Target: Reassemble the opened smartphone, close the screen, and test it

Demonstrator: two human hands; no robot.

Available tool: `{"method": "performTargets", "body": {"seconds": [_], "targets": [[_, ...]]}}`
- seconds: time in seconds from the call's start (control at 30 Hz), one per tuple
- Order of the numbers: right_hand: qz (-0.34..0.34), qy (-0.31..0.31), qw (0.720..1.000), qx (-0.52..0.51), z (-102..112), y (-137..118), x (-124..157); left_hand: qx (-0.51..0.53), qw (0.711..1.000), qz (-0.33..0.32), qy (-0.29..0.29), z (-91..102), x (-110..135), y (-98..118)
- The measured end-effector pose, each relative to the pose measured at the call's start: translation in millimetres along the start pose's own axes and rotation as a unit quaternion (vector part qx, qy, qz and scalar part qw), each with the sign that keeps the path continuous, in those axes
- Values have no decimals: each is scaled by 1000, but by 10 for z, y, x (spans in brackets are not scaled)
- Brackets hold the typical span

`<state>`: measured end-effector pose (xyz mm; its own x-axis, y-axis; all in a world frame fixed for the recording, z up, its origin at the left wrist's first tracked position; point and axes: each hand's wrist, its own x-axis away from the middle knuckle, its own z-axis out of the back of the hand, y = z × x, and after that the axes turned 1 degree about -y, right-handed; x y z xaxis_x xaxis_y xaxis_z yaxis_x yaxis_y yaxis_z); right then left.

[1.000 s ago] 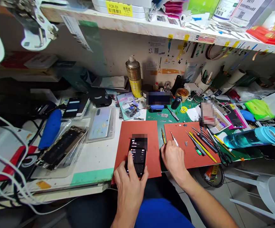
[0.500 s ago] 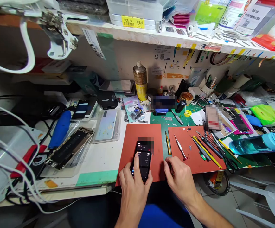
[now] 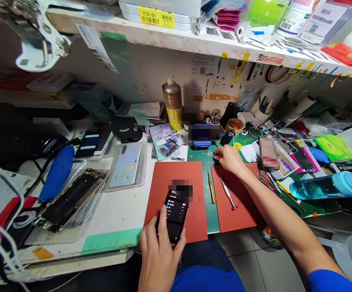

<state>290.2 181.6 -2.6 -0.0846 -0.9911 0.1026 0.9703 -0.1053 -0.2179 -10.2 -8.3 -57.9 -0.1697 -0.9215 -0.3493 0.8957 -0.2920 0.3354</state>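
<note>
My left hand (image 3: 160, 251) is wrapped round the lower sides of a black smartphone (image 3: 176, 219), its index finger lying along the left of the lit screen. The screen shows a dark menu list; its upper part is blurred out. Beneath the phone lies a reddish-brown mat (image 3: 182, 172). My right hand (image 3: 229, 158) is stretched out over the green mat (image 3: 198, 153) at the back, fingers drawn together near small metal pieces (image 3: 208, 153). What they pinch, if anything, is hidden. A gold screwdriver (image 3: 211, 188) and a silver screwdriver with a red end (image 3: 228, 194) lie nearer me.
My right forearm crosses the second reddish mat (image 3: 239, 215). A blue bottle (image 3: 328, 186) lies at the right. Leftward are a boxed silver phone (image 3: 127, 164) and an opened phone body (image 3: 72, 198). A spray can (image 3: 172, 103) stands behind, under a low shelf (image 3: 164, 38).
My right hand has gone from the front edge of the mats to the back of the green mat. My left index finger has shifted toward the screen's left edge. The view has turned slightly right.
</note>
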Motion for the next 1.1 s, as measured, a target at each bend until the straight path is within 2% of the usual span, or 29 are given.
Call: {"method": "performTargets", "body": {"seconds": [0.17,0.33,0.47,0.7,0.83,0.97,1.1], "targets": [[0,-19,1000,11,-121,-60,-159,-3,1000,-4,6,-25,15,-14],[-5,-27,999,19,-162,-46,-237,-6,1000,-7,-1,-40,21,-31],[1,-30,999,19,-170,-30,-291,-11,1000,-6,17,-50,7,-7],[23,-8,1000,-8,-173,34,-337,-8,1000,-13,22,-49,3,-9],[58,7,998,-38,-158,79,-330,-13,1000,-10,18,-42,7,-4],[124,43,990,-59,-17,114,-164,-8,1000,-6,19,-48,17,-2],[199,115,971,-70,87,129,383,-3,1000,-7,17,-50,10,-10]]}}
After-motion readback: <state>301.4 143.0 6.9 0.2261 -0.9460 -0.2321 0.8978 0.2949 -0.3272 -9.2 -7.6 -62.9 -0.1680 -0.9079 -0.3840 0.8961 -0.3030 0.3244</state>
